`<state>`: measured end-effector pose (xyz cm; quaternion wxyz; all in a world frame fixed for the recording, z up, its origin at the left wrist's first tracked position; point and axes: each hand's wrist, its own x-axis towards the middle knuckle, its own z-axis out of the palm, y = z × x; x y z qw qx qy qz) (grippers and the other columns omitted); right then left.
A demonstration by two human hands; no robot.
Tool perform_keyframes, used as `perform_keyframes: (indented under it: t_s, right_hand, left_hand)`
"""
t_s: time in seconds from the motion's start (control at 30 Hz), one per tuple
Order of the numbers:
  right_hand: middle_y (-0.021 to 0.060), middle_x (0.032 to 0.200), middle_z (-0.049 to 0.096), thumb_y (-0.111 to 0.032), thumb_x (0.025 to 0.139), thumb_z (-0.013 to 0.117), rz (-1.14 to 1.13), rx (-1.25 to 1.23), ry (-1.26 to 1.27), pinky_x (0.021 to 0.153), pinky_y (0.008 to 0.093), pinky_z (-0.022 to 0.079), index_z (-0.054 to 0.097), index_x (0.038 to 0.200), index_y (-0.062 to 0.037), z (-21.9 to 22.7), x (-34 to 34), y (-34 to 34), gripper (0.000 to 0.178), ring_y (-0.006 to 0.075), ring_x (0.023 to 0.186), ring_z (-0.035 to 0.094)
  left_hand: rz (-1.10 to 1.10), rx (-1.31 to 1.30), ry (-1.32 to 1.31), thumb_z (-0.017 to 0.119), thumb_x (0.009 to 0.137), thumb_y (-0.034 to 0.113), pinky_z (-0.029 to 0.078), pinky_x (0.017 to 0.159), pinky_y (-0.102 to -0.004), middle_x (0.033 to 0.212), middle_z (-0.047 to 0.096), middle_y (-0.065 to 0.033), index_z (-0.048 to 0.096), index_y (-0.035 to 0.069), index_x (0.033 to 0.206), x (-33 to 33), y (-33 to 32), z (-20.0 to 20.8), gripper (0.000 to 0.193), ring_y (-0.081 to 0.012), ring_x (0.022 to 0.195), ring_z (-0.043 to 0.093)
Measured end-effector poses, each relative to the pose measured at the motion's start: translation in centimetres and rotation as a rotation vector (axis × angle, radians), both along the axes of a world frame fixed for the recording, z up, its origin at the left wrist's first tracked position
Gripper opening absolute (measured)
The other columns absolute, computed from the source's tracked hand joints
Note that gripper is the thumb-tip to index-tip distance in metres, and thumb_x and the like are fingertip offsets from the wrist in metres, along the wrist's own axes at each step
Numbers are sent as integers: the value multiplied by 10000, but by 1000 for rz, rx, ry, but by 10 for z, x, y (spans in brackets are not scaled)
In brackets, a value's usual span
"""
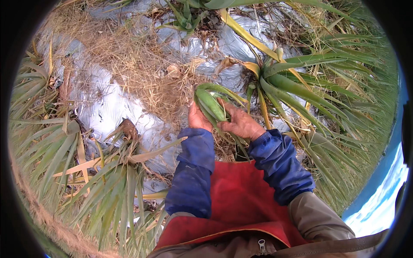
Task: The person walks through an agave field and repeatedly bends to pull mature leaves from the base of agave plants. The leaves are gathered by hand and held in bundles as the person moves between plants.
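Observation:
A small bunch of green aloe leaves (211, 104) is held in front of me, with a yellowing tip curving off to the right. My left hand (199, 117) cups the bunch from its left side, its fingers mostly hidden behind the leaves. From the right, my right hand (241, 122) is closed on the bunch, the thumb pressing near its lower end. Below the hands, thin leaf ends hang toward the red apron (241, 193). Blue sleeve covers wrap both forearms.
A large aloe plant (279, 79) with spiny leaves spreads close at my right, and another aloe (124, 172) stands at lower left. Whitish plastic sheeting (107, 101) and dry grass (142, 64) cover the ground between the rows. A smaller aloe (186, 19) grows ahead.

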<state>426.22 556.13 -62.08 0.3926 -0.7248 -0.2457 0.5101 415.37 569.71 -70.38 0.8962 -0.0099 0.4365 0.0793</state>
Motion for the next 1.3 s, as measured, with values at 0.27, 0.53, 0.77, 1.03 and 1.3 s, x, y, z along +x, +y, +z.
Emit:
perform_keyframes:
  t_s: [0.27,0.53,0.77,1.03,1.3]
  right_hand:
    - [109,1106,640,-274,944,622,-715,192,988,691,360,577,547,1243,-40,22,11,10,388,205,951,666]
    - [51,1030,673,-261,958,603,-508,86,986,741,288,551,516,1335,-62,52,0,1,434,127,875,652]
    - [149,1259,596,-502,999,437,-698,26,749,967,392,438,547,1295,39,72,-1,-61,626,257,1043,605]
    - [92,1062,683,-389,955,562,-256,-416,276,688,302,509,560,1290,-16,84,13,-60,501,157,816,647]
    - [58,976,680,-341,959,568,-234,-514,189,614,265,518,593,1234,-11,77,70,37,430,135,763,662]
  left_hand:
    - [-119,119,-178,449,945,622,544,812,-420,1244,600,-103,455,87,1370,8,26,40,683,-265,1081,608]
    - [-128,94,-168,590,941,439,532,898,-499,1168,618,-141,542,21,1218,26,14,74,504,-319,1108,609]
    - [182,369,82,685,895,258,583,651,-413,942,624,-75,542,84,1109,52,44,169,311,-248,776,661]
    - [513,410,40,706,864,225,552,605,-429,932,600,-78,536,98,1107,56,167,221,323,-262,745,639]
    - [621,267,365,704,856,195,555,549,-417,846,611,-112,578,64,1054,-14,228,123,269,-272,641,623]
